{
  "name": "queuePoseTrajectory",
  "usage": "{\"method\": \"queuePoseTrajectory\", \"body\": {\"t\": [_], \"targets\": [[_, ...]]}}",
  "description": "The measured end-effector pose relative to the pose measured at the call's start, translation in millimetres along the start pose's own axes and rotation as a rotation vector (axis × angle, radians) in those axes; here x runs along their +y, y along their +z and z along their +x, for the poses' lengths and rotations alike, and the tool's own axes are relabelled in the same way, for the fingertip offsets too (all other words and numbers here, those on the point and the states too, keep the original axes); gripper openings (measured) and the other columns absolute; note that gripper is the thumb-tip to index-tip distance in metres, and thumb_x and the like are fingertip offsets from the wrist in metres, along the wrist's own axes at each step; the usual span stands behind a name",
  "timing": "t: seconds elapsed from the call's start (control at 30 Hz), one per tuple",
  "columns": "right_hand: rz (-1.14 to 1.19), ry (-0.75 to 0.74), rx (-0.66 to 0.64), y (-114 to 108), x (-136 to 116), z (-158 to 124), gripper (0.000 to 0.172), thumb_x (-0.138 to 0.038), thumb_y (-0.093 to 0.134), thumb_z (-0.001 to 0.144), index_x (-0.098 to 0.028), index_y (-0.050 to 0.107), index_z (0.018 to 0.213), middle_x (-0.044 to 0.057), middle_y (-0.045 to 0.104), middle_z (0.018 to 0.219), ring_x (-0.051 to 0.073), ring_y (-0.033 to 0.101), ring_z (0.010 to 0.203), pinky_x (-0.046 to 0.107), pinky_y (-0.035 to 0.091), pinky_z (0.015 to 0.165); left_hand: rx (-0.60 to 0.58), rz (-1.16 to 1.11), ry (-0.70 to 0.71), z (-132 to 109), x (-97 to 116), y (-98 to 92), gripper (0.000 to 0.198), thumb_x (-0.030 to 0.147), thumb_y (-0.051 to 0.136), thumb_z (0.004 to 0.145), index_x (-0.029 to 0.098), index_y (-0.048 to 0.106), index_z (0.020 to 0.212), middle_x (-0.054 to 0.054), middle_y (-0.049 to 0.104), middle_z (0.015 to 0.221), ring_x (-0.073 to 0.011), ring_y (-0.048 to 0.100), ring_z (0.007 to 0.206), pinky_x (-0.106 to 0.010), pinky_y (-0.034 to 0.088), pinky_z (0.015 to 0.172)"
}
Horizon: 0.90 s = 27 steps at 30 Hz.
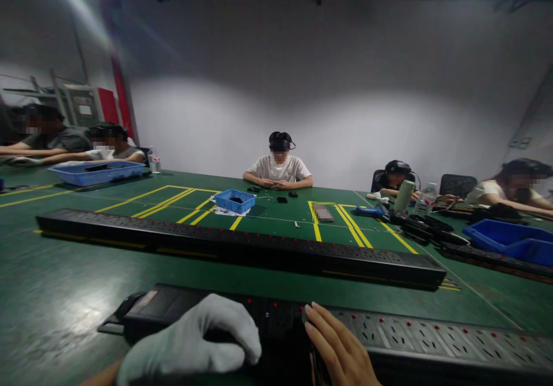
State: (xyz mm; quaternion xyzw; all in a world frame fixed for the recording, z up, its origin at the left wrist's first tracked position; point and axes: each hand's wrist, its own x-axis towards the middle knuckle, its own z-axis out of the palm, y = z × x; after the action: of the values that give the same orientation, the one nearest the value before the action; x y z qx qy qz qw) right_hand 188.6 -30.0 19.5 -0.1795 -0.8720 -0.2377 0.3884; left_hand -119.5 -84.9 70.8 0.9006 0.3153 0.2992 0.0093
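Note:
A long black power strip with red switches lies across the near edge of the green table. My left hand, in a white glove, is curled over its left part, fingers bent and gripping the black body. My right hand is bare; its fingers are pressed together on the strip just right of the glove. What lies under the right palm is hidden.
A second long black power strip lies further out. Blue trays stand at the far left, the middle and the right. Several people sit round the table; tools, a bottle and a green cup clutter the right side.

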Motion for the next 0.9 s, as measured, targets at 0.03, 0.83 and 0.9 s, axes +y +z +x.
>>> {"method": "queuePoseTrajectory", "body": {"t": [0.03,0.83,0.9], "targets": [[-0.005,-0.005,0.001,1.0,0.9,-0.9,0.053,-0.001,0.043,0.078,-0.010,0.053,0.130,0.014,0.068,0.125,0.024,0.050,0.134,0.034,0.055,0.098,-0.010,-0.049,0.101,15.5,0.4,2.1,0.032,0.029,0.041,0.101,0.022,0.072,0.104,-0.003,0.073,0.096,-0.0138,0.069,0.091,-0.025,0.056,0.087],[0.031,0.058,-0.103,-5.8,-7.2,-2.5,0.048,-0.003,0.043,0.085,-0.009,0.054,0.131,0.014,0.056,0.140,0.026,0.041,0.140,0.038,0.050,0.105,0.200,0.623,0.139,27.5,21.5,77.9,0.043,0.025,0.044,0.093,0.005,0.058,0.129,-0.017,0.057,0.137,-0.0306,0.047,0.133,-0.045,0.044,0.107],[0.029,0.060,-0.087,-6.3,-7.4,-0.5,0.049,-0.002,0.042,0.083,-0.009,0.054,0.130,0.014,0.057,0.140,0.025,0.041,0.140,0.038,0.049,0.105,0.248,0.607,0.150,26.6,17.6,86.0,0.043,0.024,0.043,0.094,0.004,0.057,0.129,-0.018,0.056,0.137,-0.0307,0.046,0.134,-0.045,0.043,0.109]]}}
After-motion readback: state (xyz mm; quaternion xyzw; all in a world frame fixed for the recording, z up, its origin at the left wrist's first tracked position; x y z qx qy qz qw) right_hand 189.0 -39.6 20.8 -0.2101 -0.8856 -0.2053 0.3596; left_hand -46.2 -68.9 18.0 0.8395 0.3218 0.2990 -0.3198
